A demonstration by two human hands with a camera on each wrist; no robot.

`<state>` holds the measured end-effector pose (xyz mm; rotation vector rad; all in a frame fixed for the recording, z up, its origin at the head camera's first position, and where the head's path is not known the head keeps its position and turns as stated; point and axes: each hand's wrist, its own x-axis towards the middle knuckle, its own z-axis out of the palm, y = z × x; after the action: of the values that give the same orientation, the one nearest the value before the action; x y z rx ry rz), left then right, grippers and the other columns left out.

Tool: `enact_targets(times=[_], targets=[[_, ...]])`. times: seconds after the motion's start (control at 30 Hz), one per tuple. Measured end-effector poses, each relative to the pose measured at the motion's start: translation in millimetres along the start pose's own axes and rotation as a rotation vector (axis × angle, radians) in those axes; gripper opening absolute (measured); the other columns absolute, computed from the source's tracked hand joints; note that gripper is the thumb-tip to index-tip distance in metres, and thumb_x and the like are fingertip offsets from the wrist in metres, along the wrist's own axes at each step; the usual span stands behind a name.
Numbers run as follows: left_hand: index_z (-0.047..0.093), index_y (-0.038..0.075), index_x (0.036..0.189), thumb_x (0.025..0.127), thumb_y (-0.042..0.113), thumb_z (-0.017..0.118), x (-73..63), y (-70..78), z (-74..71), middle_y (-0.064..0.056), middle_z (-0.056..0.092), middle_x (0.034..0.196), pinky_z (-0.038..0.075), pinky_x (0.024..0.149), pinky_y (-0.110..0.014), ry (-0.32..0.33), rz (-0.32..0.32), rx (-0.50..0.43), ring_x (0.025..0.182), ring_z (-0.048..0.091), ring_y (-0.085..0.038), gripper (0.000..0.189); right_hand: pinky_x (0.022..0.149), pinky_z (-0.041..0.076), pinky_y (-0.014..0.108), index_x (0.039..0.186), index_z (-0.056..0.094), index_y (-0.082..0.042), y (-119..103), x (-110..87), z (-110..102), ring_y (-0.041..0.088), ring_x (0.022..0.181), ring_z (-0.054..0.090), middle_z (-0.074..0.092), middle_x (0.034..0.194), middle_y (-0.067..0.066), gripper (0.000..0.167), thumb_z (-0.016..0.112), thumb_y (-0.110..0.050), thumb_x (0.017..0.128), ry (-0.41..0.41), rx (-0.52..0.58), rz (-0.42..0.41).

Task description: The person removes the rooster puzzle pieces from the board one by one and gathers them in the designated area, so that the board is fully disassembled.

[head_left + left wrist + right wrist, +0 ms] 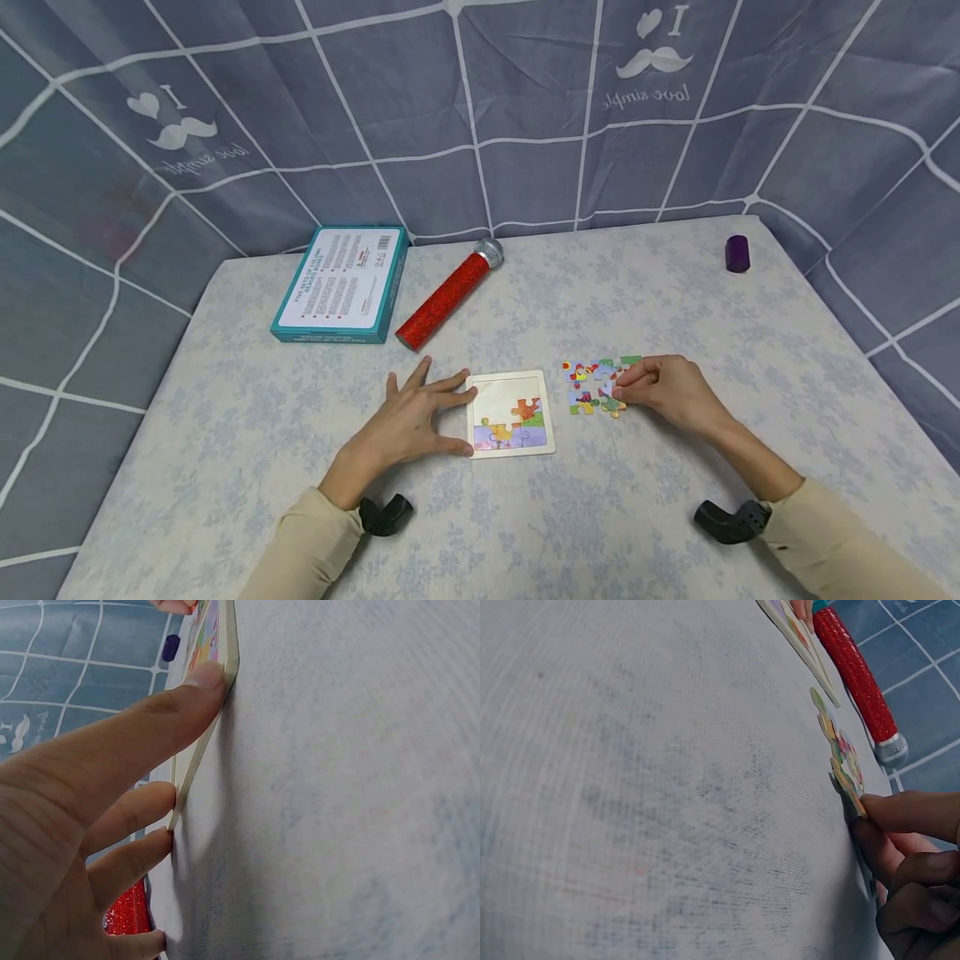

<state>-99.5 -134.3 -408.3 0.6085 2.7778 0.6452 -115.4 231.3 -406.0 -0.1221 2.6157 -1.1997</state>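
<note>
Your left hand (411, 421) is touching, fingers spread, the left side of a puzzle tray (495, 398) mid-worktop (525, 517); your right hand (675, 396) is pinching a puzzle piece (849, 790), nearer the worktop's right edge.

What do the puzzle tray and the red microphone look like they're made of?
Puzzle tray: probably smooth wood or fibreboard, given its pale, bare-looking edge. Red microphone: perhaps glitter-coated plastic, since its handle sparkles; the silvery, textured head could be metal mesh or imitation.
</note>
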Motion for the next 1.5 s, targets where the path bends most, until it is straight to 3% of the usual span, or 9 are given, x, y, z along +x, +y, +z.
enact_targets(times=[0.33,0.67,0.9,1.17,1.5], targets=[[0.064,0.019,0.133,0.063,0.043,0.091,-0.5,-0.9,-0.2,0.0,0.046,0.149,0.001,0.1,-0.082,0.006,0.015,-0.002,0.147,0.009,-0.044,0.079,0.064,0.046,0.032,0.082,0.074,-0.01,-4.8,0.4,2.5,0.016,0.068,0.062,0.071,0.071,-0.003,0.009,0.078,-0.018,0.082,0.042,-0.064,-0.036],[0.063,0.02,0.134,0.064,0.044,0.091,-0.1,0.2,-2.5,0.0,0.045,0.15,0.002,0.1,-0.082,-0.002,0.016,0.003,0.147,0.009,-0.044,0.079,0.055,0.042,0.027,0.084,0.075,-0.014,-21.0,1.4,-3.5,0.014,0.063,0.053,0.068,0.071,-0.002,0.004,0.075,-0.018,0.084,0.081,-0.094,-0.098],[0.063,0.02,0.134,0.063,0.044,0.091,-0.2,0.0,-3.1,0.0,0.045,0.15,0.001,0.1,-0.081,-0.005,0.01,0.004,0.147,0.008,-0.044,0.079,0.048,0.037,0.024,0.097,0.075,-0.01,-39.2,9.7,22.2,0.012,0.054,0.045,0.062,0.074,-0.003,0.015,0.077,-0.011,0.082,-0.02,-0.076,-0.242],[0.064,0.02,0.133,0.063,0.044,0.091,-0.2,-0.2,-1.7,0.0,0.046,0.149,0.003,0.099,-0.082,0.002,0.01,0.008,0.147,0.01,-0.045,0.079,0.057,0.04,0.024,0.103,0.075,-0.011,-53.0,15.9,54.7,0.011,0.062,0.046,0.067,0.098,-0.004,0.023,0.078,-0.007,0.081,-0.116,-0.065,-0.4],[0.063,0.021,0.134,0.064,0.045,0.09,-0.6,-1.1,-2.5,0.001,0.045,0.15,0.002,0.1,-0.081,-0.006,0.016,0.006,0.147,0.009,-0.044,0.079,0.064,0.045,0.025,0.109,0.075,-0.012,-59.1,16.1,68.9,0.008,0.068,0.051,0.066,0.104,-0.006,0.031,0.079,-0.007,0.079,-0.166,-0.097,-0.429]])
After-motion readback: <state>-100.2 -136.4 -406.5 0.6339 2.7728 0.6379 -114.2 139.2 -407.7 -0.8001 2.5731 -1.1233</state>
